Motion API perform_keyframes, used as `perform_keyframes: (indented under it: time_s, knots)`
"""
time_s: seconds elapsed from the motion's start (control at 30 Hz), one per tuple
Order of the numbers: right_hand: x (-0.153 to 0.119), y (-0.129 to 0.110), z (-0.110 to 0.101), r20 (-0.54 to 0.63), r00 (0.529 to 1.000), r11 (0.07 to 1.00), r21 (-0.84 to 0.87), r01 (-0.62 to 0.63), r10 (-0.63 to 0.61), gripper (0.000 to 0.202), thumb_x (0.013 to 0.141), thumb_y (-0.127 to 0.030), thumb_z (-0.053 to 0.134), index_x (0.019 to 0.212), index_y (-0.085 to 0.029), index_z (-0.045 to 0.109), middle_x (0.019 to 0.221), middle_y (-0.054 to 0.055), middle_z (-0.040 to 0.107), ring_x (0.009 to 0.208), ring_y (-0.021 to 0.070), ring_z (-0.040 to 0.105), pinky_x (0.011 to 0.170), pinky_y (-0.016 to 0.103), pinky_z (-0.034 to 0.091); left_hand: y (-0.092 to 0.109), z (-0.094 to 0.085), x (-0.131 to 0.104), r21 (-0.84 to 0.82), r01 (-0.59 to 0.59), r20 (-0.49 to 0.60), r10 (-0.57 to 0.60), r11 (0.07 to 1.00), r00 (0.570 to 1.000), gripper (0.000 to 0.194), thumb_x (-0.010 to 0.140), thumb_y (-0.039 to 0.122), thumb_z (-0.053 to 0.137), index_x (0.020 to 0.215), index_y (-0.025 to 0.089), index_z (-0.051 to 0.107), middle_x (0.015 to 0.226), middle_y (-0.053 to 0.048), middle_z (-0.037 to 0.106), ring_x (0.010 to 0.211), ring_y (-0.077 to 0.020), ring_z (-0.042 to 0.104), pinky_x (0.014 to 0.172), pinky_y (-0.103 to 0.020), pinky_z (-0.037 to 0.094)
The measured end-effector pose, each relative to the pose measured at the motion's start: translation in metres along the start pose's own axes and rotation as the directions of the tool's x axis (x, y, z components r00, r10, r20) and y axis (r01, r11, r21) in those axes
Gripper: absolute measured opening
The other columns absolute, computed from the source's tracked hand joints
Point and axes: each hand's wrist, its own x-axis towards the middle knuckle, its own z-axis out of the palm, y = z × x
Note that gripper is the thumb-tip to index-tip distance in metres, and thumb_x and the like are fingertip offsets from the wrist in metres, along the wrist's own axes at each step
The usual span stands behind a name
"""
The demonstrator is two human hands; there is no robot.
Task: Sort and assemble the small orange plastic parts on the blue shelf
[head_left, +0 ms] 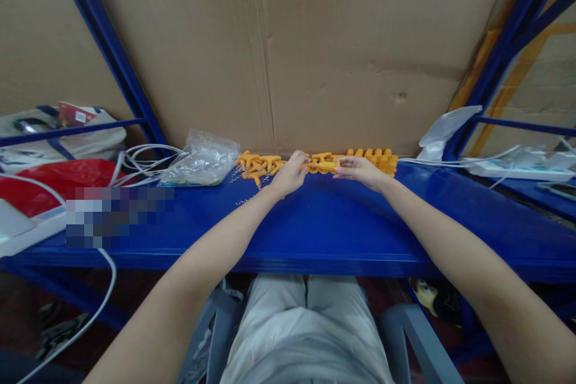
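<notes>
Over the far part of the blue table (324, 222), my left hand (290, 174) is closed with fingertips together beside small orange plastic parts; what it pinches is too small to make out. Facing it, my right hand (360, 170) grips the end of a yellow-orange plastic piece (330, 165) between thumb and fingers. Orange parts with short metal chains (256, 168) lie in a loose pile left of my left hand. Orange blocks (382, 161) stand in rows just behind and right of my right hand. Rounded orange pieces are partly hidden between my hands.
A tall cardboard sheet (342, 60) closes off the table's back. Left are a clear plastic bag (202, 159), white cables (139, 159) and a red bag (58, 183). A white power strip (517, 169) lies at the right. Blue posts (112, 54) frame the sides.
</notes>
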Motion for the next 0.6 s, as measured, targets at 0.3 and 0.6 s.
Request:
perform_keyframes:
  time_s: [0.3,0.6]
  knots:
    - [0.022,0.010,-0.033,-0.354,0.852,0.864,-0.461,0.200,-0.386,0.038,0.083,-0.027,0.073,0.119,-0.018,0.066,0.121,0.013,0.070,0.098,0.0246,0.071,0.096,0.048,0.058,0.022,-0.052,0.013,0.447,0.280,0.242,-0.416,0.849,0.876,0.024,0.092,0.025,0.052,0.107,0.016,0.070,0.107,-0.015,0.074,0.104,-0.0304,0.072,0.090,-0.040,0.057]
    - [0.024,0.005,-0.021,0.004,0.856,0.302,-0.935,0.186,-0.516,0.037,0.093,-0.018,0.053,0.129,-0.019,0.061,0.127,0.016,0.063,0.118,0.0313,0.062,0.097,0.045,0.051,0.040,-0.073,0.017,0.606,0.300,0.602,-0.671,0.737,0.433,0.025,0.083,0.017,0.052,0.086,0.013,0.077,0.066,-0.012,0.073,0.065,-0.0248,0.072,0.071,-0.032,0.056]
